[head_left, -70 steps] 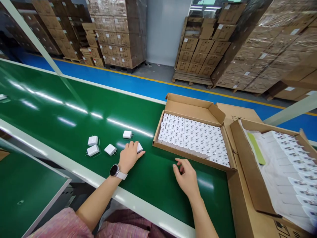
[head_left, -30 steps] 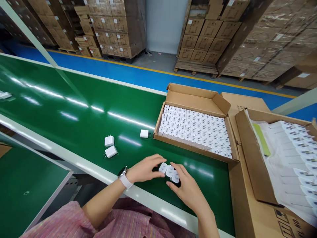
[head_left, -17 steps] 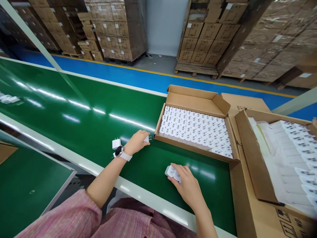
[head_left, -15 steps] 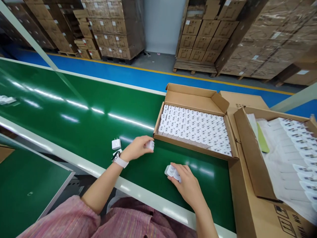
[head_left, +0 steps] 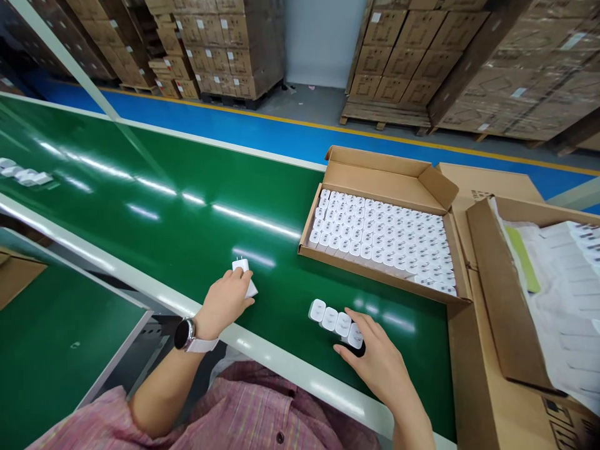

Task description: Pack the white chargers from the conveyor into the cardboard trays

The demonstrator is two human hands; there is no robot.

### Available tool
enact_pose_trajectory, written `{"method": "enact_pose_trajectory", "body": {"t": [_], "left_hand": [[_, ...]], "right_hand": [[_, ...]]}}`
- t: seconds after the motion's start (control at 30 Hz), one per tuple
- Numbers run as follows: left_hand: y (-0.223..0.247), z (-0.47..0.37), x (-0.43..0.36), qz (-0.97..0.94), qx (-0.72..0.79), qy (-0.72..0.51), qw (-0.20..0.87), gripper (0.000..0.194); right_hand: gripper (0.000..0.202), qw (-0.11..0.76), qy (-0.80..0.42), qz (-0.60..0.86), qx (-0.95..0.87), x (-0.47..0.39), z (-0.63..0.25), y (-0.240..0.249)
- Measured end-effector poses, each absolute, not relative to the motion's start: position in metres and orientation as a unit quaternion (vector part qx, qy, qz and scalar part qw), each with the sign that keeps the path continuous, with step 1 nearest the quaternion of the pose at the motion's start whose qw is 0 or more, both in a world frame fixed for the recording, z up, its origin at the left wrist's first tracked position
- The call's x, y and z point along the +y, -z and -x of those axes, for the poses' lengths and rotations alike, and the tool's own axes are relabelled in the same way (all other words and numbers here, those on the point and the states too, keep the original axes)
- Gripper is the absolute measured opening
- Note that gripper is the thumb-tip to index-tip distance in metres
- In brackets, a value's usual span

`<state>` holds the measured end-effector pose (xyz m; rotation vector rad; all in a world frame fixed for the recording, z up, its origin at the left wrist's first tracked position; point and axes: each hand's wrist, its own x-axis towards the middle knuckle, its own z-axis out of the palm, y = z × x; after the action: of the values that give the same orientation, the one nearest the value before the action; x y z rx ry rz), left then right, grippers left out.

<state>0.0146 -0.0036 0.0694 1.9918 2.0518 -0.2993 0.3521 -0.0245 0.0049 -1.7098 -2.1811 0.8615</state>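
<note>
My left hand [head_left: 227, 299], with a watch on its wrist, has its fingers on a white charger [head_left: 240, 265] lying on the green belt [head_left: 187, 250]; another white charger [head_left: 252, 290] is partly under the fingers. Several white chargers stand side by side in a row [head_left: 330, 318] on the belt. Around the right end of that row is my right hand [head_left: 375, 350], thumb and fingers on either side of the last one. Beyond it, an open cardboard box [head_left: 375, 267] holds many white chargers in rows, prongs up.
At the right, another open carton [head_left: 504, 312] holds white pieces in wrapping, on a larger carton [head_left: 501, 400]. More white pieces [head_left: 25, 174] lie far left on the belt. Stacked cartons [head_left: 225, 50] stand behind the blue floor.
My left hand has moved left and down from near the box to the loose chargers; the piece it held is gone from it. The row by my right hand now shows more chargers.
</note>
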Motion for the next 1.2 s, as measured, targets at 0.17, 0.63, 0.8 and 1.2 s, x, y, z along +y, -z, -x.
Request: {"method": "enact_pose_trajectory", "body": {"t": [0.17,0.63,0.8,1.2], "left_hand": [[-0.063,-0.018,-0.012,-0.696,0.694,0.108,0.149,0.035],[-0.033,-0.112,0.021,-0.844,0.486,-0.032,0.223,0.075],[-0.033,-0.137,0.029,-0.893,0.417,0.026,0.166,0.065],[-0.028,-0.125,0.037,-0.352,0.403,-0.326,0.78,0.076]], "right_hand": [[0.043,0.151,-0.355,0.587,-0.712,-0.022,-0.362,-0.003],[0.043,0.176,-0.345,0.56,-0.732,-0.02,-0.355,-0.006],[0.04,0.17,-0.321,0.545,-0.756,-0.02,-0.36,-0.009],[0.064,0.504,-0.529,0.602,-0.322,-0.002,-0.342,-0.034]]}}
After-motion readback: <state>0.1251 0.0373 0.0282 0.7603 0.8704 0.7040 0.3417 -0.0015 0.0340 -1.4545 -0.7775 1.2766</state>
